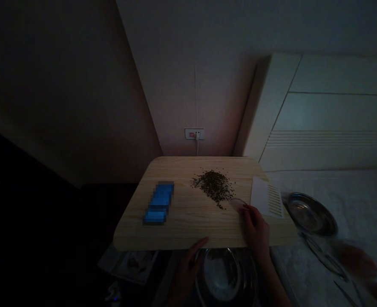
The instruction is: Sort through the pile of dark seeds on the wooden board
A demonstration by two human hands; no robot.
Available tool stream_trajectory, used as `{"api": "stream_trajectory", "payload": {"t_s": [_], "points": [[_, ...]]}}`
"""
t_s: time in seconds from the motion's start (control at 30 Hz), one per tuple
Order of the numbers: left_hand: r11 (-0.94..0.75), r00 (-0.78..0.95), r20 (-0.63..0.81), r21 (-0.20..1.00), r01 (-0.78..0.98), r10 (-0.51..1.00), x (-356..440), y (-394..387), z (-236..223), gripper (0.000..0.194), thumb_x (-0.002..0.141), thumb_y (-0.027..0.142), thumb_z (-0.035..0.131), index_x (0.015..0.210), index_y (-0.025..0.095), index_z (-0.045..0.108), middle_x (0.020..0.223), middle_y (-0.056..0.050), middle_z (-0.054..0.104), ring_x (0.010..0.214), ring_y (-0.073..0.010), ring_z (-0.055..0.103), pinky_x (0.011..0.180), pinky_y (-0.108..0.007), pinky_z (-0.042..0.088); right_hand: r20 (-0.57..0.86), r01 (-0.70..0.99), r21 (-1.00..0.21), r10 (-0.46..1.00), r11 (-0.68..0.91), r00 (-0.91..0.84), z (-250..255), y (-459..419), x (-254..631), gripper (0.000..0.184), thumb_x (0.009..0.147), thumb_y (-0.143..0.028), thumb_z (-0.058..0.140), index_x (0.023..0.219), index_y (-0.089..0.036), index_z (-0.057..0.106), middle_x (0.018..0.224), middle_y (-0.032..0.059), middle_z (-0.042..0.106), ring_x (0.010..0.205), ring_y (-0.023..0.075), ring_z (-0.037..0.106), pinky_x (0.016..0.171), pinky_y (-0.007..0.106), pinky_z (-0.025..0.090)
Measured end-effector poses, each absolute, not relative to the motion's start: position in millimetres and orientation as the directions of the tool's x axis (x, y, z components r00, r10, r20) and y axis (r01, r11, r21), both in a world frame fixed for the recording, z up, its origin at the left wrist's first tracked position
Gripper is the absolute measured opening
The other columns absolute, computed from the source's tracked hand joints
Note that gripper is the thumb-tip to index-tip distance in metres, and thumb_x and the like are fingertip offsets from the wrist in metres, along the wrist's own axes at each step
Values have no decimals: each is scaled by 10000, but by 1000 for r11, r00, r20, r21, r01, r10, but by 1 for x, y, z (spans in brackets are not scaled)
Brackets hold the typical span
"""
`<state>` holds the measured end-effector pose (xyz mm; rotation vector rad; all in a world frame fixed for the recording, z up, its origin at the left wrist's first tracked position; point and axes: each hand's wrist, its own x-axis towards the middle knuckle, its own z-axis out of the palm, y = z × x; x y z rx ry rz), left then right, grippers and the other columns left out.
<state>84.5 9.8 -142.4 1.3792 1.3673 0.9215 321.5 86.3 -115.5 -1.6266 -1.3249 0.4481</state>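
A loose pile of small dark seeds [214, 184] lies on the light wooden tabletop [188, 228], thinning into scattered grains at its edges. My right hand [257, 228] pinches a thin, clear, scoop-like piece [238, 204], whose far edge is beside the lower right of the pile. Below the table's front edge is a shiny metal bowl [222, 273], partly in shadow. My left hand [190, 266] is at this bowl's left rim and appears to grip it, with one finger stretched up to the table edge. Dim light hides its other fingers in part.
A pixelated blue rectangle [159, 204] lies on the table's left. A white slotted sheet [266, 197] is at its right. Another metal bowl [311, 214] rests on the bed [361, 204], near a blurred reddish shape. A wall socket [194, 134] with a plugged-in cable is behind.
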Motion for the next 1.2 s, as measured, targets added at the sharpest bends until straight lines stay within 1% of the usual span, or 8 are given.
{"api": "stream_trajectory", "payload": {"t_s": [0.23,0.57,0.73,0.87,1.03,1.2], "points": [[59,101,-92,954,294,991,83,11,-140,395,796,174,518,1169,279,593,1235,-6,616,1174,-208,516,1033,-339,351,274,549,-834,903,51,332,-114,87,320,284,864,-389,423,998,-195,580,950,72,665,836,218,609,726,316,441],[88,88,-117,956,278,989,85,10,-133,401,790,151,509,1163,268,600,1238,-6,613,1179,-204,512,1032,-329,357,271,557,-828,913,61,303,-107,85,318,288,857,-392,420,980,-198,594,910,59,675,784,209,615,673,295,448],[69,94,-99,958,277,991,82,11,-147,416,772,145,520,1156,283,602,1237,6,614,1187,-202,505,1039,-339,345,285,547,-832,921,99,266,-110,87,319,342,853,-411,409,1005,-184,614,940,81,680,820,225,623,735,333,469],[81,96,-112,956,283,989,82,11,-147,405,784,158,515,1159,287,599,1240,8,611,1198,-199,495,1049,-348,330,283,548,-830,926,106,249,-114,88,321,378,852,-423,404,1033,-178,627,985,93,676,870,242,624,780,364,474],[75,89,-104,958,275,991,83,11,-139,386,792,184,526,1158,282,601,1243,-5,610,1194,-206,499,1039,-345,345,282,558,-823,928,105,242,-116,88,322,373,854,-415,416,1041,-177,635,987,92,677,883,246,625,797,385,476],[76,102,-107,960,269,989,82,11,-143,378,793,202,520,1155,273,604,1234,-16,617,1181,-203,512,1029,-336,357,296,529,-837,929,141,221,-115,88,320,365,855,-406,411,1038,-192,643,1010,84,673,906,245,621,825,405,474]]}}
